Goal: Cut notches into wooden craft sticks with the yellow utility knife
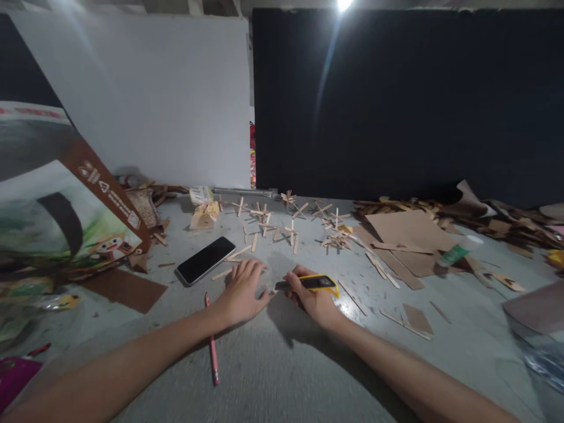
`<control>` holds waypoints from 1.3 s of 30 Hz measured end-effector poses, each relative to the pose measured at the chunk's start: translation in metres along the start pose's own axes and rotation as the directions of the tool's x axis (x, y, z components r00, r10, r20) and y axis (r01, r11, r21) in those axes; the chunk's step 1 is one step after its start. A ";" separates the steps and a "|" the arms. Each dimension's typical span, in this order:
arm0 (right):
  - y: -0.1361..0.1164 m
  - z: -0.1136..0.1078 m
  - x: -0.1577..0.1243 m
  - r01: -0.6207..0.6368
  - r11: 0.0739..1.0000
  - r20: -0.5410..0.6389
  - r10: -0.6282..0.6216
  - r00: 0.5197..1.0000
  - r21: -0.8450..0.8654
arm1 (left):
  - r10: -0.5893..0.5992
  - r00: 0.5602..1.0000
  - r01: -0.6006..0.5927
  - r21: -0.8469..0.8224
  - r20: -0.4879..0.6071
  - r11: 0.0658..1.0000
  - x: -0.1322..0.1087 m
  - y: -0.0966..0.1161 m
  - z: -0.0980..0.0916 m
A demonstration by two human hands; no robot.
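Note:
My right hand grips a yellow and black utility knife, its front end pointing left toward my left hand. My left hand rests on the grey table, fingers together and bent a little, thumb held apart; I see nothing held in it. Thin wooden sticks lie just beyond its fingers. A black smartphone is to the left of these sticks, and a pink pencil lies partly under my left forearm. Farther back stand and lie several small crossed-stick pieces.
Cardboard sheets and a green-white glue stick lie at the right. A large printed bag stands at the left beside a brown cardboard piece. White and black panels close off the back, with scraps along their foot.

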State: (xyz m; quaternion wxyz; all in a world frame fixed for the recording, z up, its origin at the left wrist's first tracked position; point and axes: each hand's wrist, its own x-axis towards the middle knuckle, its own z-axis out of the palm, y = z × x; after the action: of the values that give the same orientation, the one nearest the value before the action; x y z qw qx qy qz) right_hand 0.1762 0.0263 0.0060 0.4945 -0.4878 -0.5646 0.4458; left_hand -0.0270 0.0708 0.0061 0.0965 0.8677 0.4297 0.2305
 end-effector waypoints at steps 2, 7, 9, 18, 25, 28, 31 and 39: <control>0.002 0.000 -0.002 0.023 0.998 0.021 -0.022 1.000 -0.051 | 0.004 1.000 -0.004 -0.008 -0.004 1.000 0.000 -0.001 0.001; 0.003 0.000 -0.002 0.036 0.996 0.033 -0.033 0.999 -0.076 | 0.001 1.000 -0.001 -0.009 -0.001 1.000 -0.001 -0.002 0.002; 0.001 0.000 -0.002 0.045 0.996 0.038 -0.042 0.998 -0.079 | -0.005 1.000 0.005 -0.010 0.003 1.000 -0.001 0.000 0.000; -0.002 -0.002 -0.005 0.297 0.922 0.126 -0.273 0.954 -0.250 | -0.010 1.000 0.010 -0.009 0.007 1.000 0.000 0.002 0.000; -0.006 -0.002 -0.004 0.373 0.888 0.250 -0.309 0.917 -0.269 | -0.020 0.999 0.020 -0.001 0.029 1.000 0.001 0.002 0.000; -0.013 -0.002 -0.002 0.367 0.889 0.275 -0.293 0.916 -0.275 | -0.011 0.999 0.011 -0.005 0.040 1.000 0.003 0.002 0.000; -0.015 -0.001 0.000 0.359 0.888 0.278 -0.282 0.918 -0.287 | -0.006 0.999 0.007 -0.014 0.047 1.000 0.004 0.002 0.000; -0.011 0.002 0.001 0.348 0.901 0.245 -0.287 0.926 -0.258 | 0.006 1.000 -0.006 -0.047 0.000 0.999 0.003 -0.002 0.001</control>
State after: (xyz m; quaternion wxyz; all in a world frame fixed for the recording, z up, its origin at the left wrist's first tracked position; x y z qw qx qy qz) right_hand 0.1731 0.0261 0.0163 0.4223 -0.4099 -0.7444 0.3156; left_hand -0.0260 0.0741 0.0052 0.1160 0.8665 0.4216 0.2406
